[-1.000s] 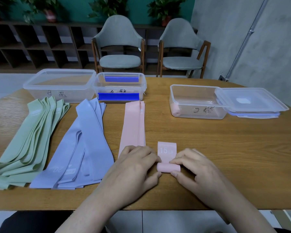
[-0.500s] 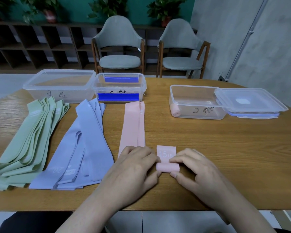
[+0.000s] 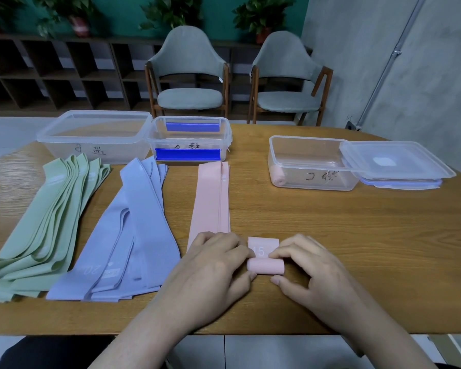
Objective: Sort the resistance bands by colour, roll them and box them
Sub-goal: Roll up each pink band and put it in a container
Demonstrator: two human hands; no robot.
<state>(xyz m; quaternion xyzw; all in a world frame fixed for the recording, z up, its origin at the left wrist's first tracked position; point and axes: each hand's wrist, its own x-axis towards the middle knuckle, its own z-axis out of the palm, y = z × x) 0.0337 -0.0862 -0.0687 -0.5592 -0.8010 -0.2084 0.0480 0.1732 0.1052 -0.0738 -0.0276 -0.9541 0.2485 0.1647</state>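
Both hands, L [image 3: 210, 265] & R [image 3: 308, 267], pinch pink roll [image 3: 265, 266]; fingertips hide its ends, "15" label partly.

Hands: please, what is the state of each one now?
Left hand: pinches the pink roll.
Right hand: pinches the same roll.

Single head-worn view, forward and down, close above the wooden table [image 3: 357, 249].
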